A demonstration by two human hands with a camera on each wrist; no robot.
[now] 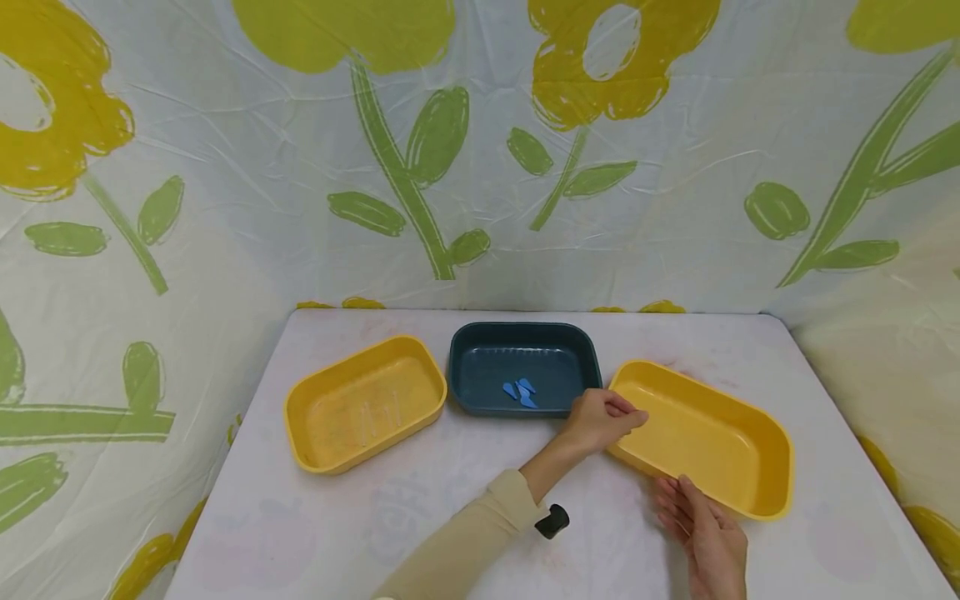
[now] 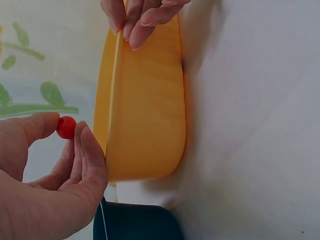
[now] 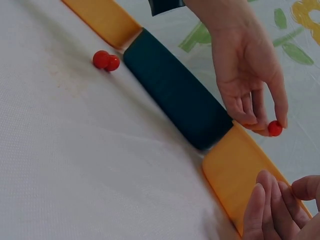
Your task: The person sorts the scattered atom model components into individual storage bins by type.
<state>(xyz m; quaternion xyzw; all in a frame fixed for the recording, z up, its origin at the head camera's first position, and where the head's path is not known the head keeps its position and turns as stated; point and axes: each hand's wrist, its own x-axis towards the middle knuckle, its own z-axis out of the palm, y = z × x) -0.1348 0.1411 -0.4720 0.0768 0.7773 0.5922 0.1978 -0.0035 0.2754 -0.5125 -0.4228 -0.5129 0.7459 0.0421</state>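
My left hand (image 1: 600,421) pinches a small glossy red ball (image 2: 66,127) between thumb and fingertips, above the near left end of the right-hand yellow tray (image 1: 776,454). The head view does not show that ball. My right hand (image 1: 708,529) holds the near rim of the same tray, thumb on one side and fingers on the other. Beside this tray stands a dark teal tray (image 1: 480,408) with several small blue pointed pieces (image 1: 522,392) inside.
At the left, another yellow tray (image 1: 303,450) contains several thin clear sticks (image 1: 380,415). In the right wrist view, two red balls (image 3: 101,59) lie touching on the white tabletop, in front of the trays. A flowered cloth (image 1: 525,250) hangs behind the table.
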